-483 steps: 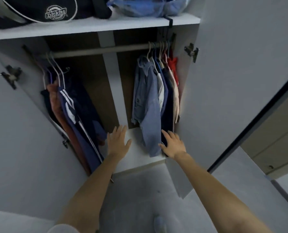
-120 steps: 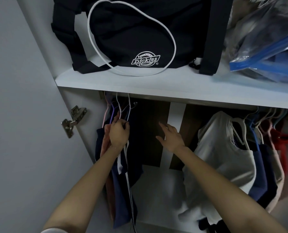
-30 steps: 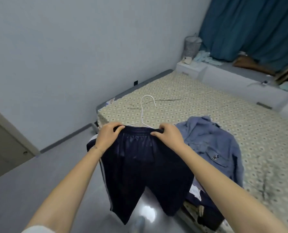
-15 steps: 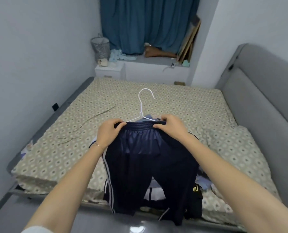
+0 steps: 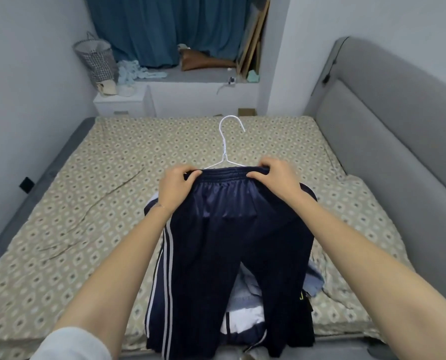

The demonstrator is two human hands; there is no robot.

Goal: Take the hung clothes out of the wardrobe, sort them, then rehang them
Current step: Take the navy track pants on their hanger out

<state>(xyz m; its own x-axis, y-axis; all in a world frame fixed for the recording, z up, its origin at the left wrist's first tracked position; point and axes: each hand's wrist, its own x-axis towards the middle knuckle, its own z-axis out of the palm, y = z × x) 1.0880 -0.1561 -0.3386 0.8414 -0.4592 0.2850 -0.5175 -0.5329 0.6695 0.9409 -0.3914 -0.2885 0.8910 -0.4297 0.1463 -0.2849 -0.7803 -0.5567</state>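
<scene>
Dark navy track pants (image 5: 216, 242) with white side stripes hang on a white wire hanger (image 5: 225, 144) in front of me, above the near edge of the bed. My left hand (image 5: 176, 189) grips the left end of the waistband. At the right end, my right hand (image 5: 276, 179) grips the same waistband. The hanger's hook points away from me. Under the pants lies a pile of clothes (image 5: 245, 305) on the bed, among them a blue denim shirt (image 5: 314, 280), mostly hidden.
The bed (image 5: 86, 203) has a patterned beige sheet, with a grey padded headboard (image 5: 388, 131) along the right. Beyond it stand a white nightstand (image 5: 120, 102), a mesh basket (image 5: 95, 61), a window ledge with blue curtains (image 5: 164, 27) and leaning frames (image 5: 253, 40).
Since a second ago my view has swung to face the bed squarely. Both hands kept their grip on the waistband and brought the pants closer over the clothes pile.
</scene>
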